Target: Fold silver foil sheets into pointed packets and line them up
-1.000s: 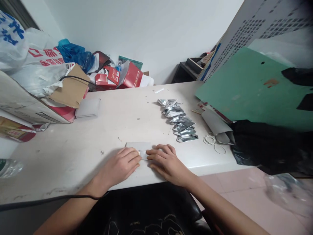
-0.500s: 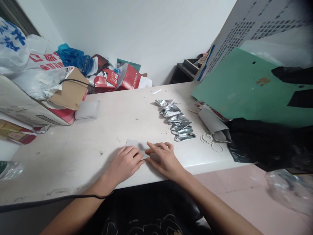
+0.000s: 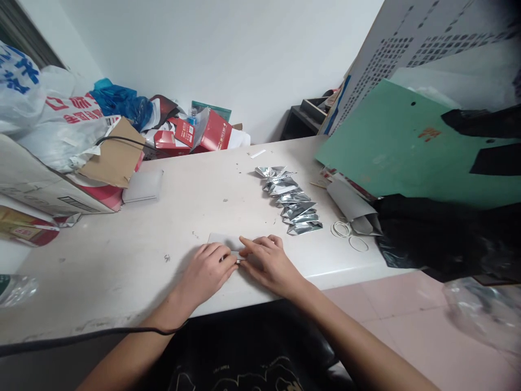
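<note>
A small sheet of white-grey paper (image 3: 222, 238) lies near the front edge of the table, its near side folded up. My left hand (image 3: 209, 269) has its fingers bent over the sheet's left part, thumb at the near edge. From the right, my right hand (image 3: 268, 259) closes on the same sheet, thumb below and index finger stretched across it. The fingertips of both hands almost meet at the fold, and much of the paper is hidden under them. Beyond my right hand, several folded silver foil pieces (image 3: 295, 201) lie in an overlapping row.
A stack of grey-white sheets (image 3: 143, 186) sits by a carton (image 3: 49, 176) on the left. White rubber bands (image 3: 358, 244) lie at the right beside a black plastic bag (image 3: 423, 233). A green board (image 3: 374, 141) leans there. A clear bottle (image 3: 18, 289) is at the left edge.
The near edge of the paper now looks rolled or folded tighter between my fingertips. Both hands stay in nearly the same place; the whole view has shifted slightly.
</note>
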Demonstrator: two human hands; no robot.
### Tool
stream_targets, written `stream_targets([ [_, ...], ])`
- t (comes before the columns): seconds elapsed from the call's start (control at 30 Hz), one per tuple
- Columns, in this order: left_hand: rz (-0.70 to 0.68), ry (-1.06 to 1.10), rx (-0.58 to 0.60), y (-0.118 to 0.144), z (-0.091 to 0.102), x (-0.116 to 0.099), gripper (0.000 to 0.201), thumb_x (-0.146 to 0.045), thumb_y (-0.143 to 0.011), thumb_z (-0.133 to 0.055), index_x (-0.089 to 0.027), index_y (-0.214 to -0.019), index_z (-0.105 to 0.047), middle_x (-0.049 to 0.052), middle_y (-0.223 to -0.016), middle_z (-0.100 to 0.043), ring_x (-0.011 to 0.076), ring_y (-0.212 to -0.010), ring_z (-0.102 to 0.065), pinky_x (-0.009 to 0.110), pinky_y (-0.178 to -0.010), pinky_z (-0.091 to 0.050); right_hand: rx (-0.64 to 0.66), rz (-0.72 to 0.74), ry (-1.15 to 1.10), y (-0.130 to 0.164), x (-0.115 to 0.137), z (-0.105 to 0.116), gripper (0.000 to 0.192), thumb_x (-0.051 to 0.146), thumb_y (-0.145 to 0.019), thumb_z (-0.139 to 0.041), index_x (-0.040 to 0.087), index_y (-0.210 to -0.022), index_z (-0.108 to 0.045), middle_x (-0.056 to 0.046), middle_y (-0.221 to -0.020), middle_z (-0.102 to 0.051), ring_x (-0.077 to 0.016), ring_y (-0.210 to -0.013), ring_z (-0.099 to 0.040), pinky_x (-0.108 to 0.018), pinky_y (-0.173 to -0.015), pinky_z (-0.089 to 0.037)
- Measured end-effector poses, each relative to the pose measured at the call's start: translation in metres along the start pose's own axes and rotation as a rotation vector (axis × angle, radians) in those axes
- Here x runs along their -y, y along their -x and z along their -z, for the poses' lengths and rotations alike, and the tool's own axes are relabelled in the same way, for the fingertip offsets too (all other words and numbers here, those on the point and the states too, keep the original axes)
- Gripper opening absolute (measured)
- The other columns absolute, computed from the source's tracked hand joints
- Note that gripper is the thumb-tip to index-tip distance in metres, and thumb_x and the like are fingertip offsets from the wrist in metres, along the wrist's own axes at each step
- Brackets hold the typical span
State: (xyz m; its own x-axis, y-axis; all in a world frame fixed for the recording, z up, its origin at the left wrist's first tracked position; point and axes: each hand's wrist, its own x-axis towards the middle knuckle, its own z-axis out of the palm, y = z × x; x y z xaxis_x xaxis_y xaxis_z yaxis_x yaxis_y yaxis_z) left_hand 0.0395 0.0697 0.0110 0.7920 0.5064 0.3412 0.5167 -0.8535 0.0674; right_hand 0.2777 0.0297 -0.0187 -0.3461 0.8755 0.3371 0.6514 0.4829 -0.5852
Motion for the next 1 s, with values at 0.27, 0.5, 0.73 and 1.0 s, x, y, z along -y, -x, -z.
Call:
stream_targets([
  [0.27, 0.123, 0.16, -0.125, 0.006, -0.002, -0.006, 0.015, -0.017, -0.11, -0.056, -0.021, -0.107, -0.07, 0.005, -0.107, -0.076, 0.0216, -0.107, -0.073, 0.042, -0.097, -0.064, 0.068, -0.028, -0.022, -0.005, 0.001, 0.01, 0.044, 0.032, -0.1, -0.075, 0.029, -0.143, -0.065, -0.009, -0.133, -0.075, -0.0294, -0.123, -0.063, -0.049, -0.106, -0.044],
  [0.5, 0.254, 0.309, -0.165, 0.012, -0.004, -0.014, 0.013, -0.015, -0.107, -0.058, -0.024, -0.109, -0.067, 0.006, -0.115, -0.074, 0.0229, -0.118, -0.072, 0.047, -0.104, -0.065, -0.033, -0.019, 0.142, -0.003, 0.005, 0.001, 0.008, 0.031, -0.104, -0.071, 0.028, -0.106, -0.078, -0.006, -0.132, -0.074, -0.0279, -0.123, -0.062, -0.048, -0.103, -0.045],
  [0.73, 0.353, 0.31, -0.187, 0.008, -0.007, -0.016, 0.01, -0.015, -0.104, -0.061, -0.022, -0.098, -0.063, 0.009, -0.126, -0.068, 0.0269, -0.123, -0.065, 0.052, -0.103, -0.062, -0.089, -0.054, 0.151, -0.002, 0.01, -0.007, 0.015, 0.032, -0.108, -0.064, 0.026, -0.099, -0.075, -0.008, -0.133, -0.074, -0.029, -0.12, -0.061, -0.049, -0.1, -0.042],
  [1.0, 0.422, 0.3, -0.173, 0.008, -0.011, -0.019, 0.012, -0.016, -0.101, -0.064, -0.021, -0.091, -0.062, 0.013, -0.141, -0.063, 0.0327, -0.138, -0.054, 0.057, -0.109, -0.057, -0.188, -0.157, 0.21, 0.0, 0.017, -0.022, 0.018, 0.036, -0.107, -0.065, 0.026, -0.094, -0.072, -0.009, -0.133, -0.074, -0.0331, -0.121, -0.059, -0.054, -0.101, -0.039],
])
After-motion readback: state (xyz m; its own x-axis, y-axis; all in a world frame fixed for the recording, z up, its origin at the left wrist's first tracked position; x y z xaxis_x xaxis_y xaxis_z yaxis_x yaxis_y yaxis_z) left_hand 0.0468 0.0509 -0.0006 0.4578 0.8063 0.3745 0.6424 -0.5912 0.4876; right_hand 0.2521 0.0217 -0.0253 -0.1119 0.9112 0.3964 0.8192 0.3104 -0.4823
